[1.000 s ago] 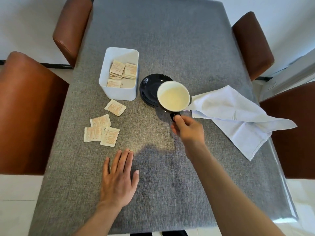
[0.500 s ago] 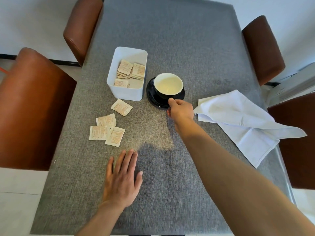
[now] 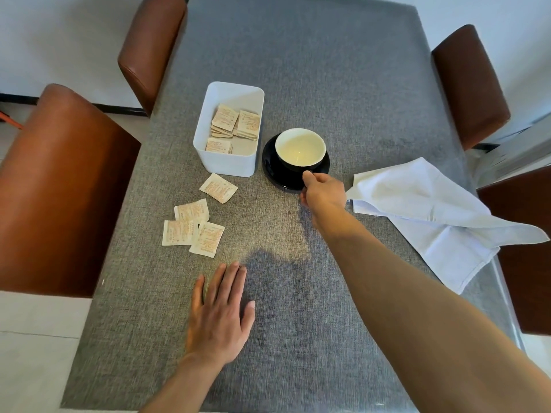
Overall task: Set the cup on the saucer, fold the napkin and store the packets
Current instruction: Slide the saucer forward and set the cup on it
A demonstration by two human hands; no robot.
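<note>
A black cup (image 3: 299,149) with a cream inside stands upright on the black saucer (image 3: 269,166) in the middle of the table. My right hand (image 3: 323,193) pinches the cup's handle at its near side; the handle itself is hidden by my fingers. A white napkin (image 3: 432,213) lies crumpled and unfolded to the right. Several tan packets (image 3: 196,222) are scattered on the cloth to the left, and more lie inside the white box (image 3: 208,158) beside the saucer. My left hand (image 3: 220,314) rests flat on the table, fingers apart, holding nothing.
The table (image 3: 328,84) is covered with grey cloth. Brown chairs stand at the left (image 3: 59,189), back left (image 3: 149,46) and right (image 3: 468,84). The napkin's corner hangs near the table's right edge.
My right hand carried the cup from the near right of the saucer onto it. The cup now stands on the saucer. My left hand stayed flat in place.
</note>
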